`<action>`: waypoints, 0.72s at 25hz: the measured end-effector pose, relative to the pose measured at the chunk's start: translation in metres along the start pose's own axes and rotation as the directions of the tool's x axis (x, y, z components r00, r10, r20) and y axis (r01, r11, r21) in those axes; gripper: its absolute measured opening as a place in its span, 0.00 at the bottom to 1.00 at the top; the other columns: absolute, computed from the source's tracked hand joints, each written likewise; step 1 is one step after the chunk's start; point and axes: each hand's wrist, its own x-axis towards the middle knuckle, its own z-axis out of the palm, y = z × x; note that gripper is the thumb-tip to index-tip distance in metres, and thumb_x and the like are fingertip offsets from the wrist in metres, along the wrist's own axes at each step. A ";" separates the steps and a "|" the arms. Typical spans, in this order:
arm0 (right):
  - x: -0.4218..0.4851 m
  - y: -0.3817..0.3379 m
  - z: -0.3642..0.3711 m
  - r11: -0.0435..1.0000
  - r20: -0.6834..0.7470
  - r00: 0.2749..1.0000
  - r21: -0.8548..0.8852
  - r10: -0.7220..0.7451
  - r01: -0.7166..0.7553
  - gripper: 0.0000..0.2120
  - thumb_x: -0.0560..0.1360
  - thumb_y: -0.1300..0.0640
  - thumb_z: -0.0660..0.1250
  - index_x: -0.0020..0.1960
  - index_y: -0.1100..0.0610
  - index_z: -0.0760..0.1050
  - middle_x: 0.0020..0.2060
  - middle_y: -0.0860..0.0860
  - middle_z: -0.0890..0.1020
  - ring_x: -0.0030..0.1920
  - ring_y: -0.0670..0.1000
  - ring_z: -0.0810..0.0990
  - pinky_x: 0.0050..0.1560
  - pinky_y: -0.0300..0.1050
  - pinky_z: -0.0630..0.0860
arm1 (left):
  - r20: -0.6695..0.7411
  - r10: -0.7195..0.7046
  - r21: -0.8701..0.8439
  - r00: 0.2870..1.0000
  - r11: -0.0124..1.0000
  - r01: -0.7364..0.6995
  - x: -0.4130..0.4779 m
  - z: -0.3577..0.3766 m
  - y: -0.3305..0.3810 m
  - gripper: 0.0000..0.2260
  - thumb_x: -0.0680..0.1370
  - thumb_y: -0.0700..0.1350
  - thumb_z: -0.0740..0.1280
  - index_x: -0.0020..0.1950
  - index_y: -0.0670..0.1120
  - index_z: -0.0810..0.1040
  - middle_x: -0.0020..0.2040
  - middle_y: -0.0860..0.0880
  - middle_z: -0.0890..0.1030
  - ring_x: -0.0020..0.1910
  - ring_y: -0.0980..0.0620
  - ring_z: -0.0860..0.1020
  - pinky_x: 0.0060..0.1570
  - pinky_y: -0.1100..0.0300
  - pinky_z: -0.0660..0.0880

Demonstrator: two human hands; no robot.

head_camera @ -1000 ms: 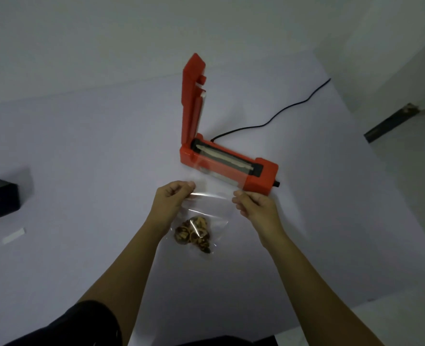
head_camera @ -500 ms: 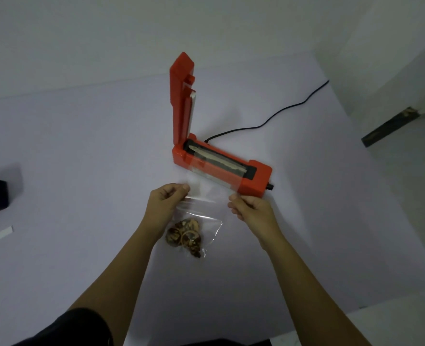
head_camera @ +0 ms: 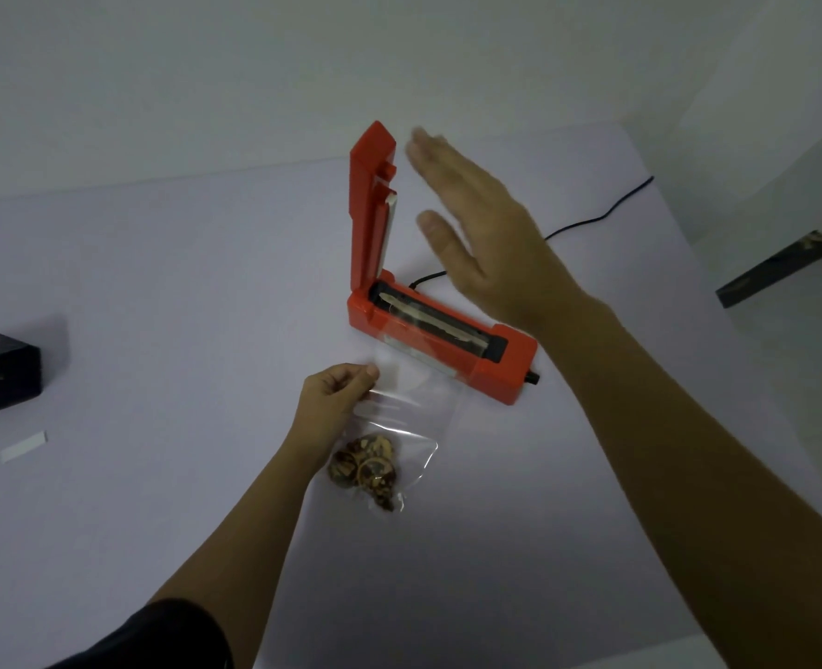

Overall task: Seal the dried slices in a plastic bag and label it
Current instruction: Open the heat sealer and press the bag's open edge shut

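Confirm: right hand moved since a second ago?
Yes: the right hand left the bag near the base of the sealer and rose beside its upright lid.

One wide camera sits on my head, looking forward and down onto the white bench (head_camera: pixel 168 292) from close above, my left hand (head_camera: pixel 334 403) and right hand (head_camera: pixel 491 243) mid-view.

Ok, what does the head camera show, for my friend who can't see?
A left hand pinches a clear bag of dried slices, its top laid on an orange sealer. The open right hand is beside the sealer's raised lid.
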 end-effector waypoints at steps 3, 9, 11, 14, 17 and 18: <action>0.011 -0.001 0.005 0.982 0.158 0.982 -0.141 -0.104 0.127 0.25 0.81 0.54 0.52 0.74 0.63 0.52 0.75 0.59 0.56 0.75 0.54 0.52 0.73 0.50 0.50 | -0.010 0.008 0.018 1.000 1.000 -0.007 0.000 0.000 0.001 0.08 0.77 0.42 0.67 0.44 0.38 0.82 0.32 0.50 0.80 0.26 0.60 0.76 0.28 0.70 0.72; 0.022 0.000 0.001 0.935 0.027 0.976 -0.281 -0.216 0.215 0.24 0.79 0.52 0.55 0.72 0.62 0.61 0.66 0.60 0.70 0.66 0.56 0.68 0.68 0.55 0.59 | -0.005 0.019 0.023 1.000 1.000 -0.019 -0.003 0.002 0.004 0.07 0.77 0.41 0.67 0.42 0.40 0.82 0.28 0.55 0.81 0.28 0.62 0.77 0.29 0.71 0.72; 0.021 0.003 -0.004 0.918 -0.036 0.974 -0.344 -0.222 0.196 0.20 0.79 0.51 0.56 0.67 0.60 0.69 0.57 0.59 0.73 0.58 0.53 0.69 0.63 0.49 0.61 | -0.012 0.016 0.024 1.000 1.000 -0.016 -0.002 0.004 0.004 0.07 0.77 0.41 0.67 0.42 0.40 0.81 0.28 0.55 0.80 0.27 0.62 0.76 0.28 0.71 0.72; 0.010 0.006 -0.015 0.932 -0.064 0.985 -0.338 -0.161 0.130 0.15 0.79 0.50 0.57 0.50 0.59 0.78 0.45 0.58 0.75 0.47 0.51 0.66 0.50 0.43 0.60 | -0.020 0.021 0.040 1.000 0.999 -0.020 -0.002 0.005 0.004 0.07 0.77 0.42 0.67 0.43 0.40 0.82 0.30 0.53 0.80 0.26 0.62 0.76 0.27 0.71 0.72; -0.009 0.013 -0.021 0.922 -0.050 0.992 -0.378 -0.115 0.088 0.12 0.78 0.55 0.57 0.44 0.59 0.75 0.40 0.56 0.74 0.42 0.53 0.67 0.44 0.45 0.61 | -0.024 0.017 0.049 1.000 0.999 -0.016 -0.002 0.006 0.003 0.07 0.77 0.42 0.67 0.44 0.40 0.82 0.32 0.51 0.80 0.26 0.62 0.75 0.27 0.70 0.72; -0.018 0.016 -0.021 0.921 -0.044 0.995 -0.385 -0.086 0.062 0.11 0.77 0.57 0.56 0.45 0.59 0.76 0.40 0.55 0.74 0.41 0.53 0.67 0.44 0.45 0.60 | -0.029 0.013 0.047 0.999 0.999 -0.012 -0.002 0.006 0.003 0.07 0.77 0.42 0.67 0.44 0.40 0.82 0.31 0.52 0.80 0.26 0.61 0.75 0.27 0.70 0.72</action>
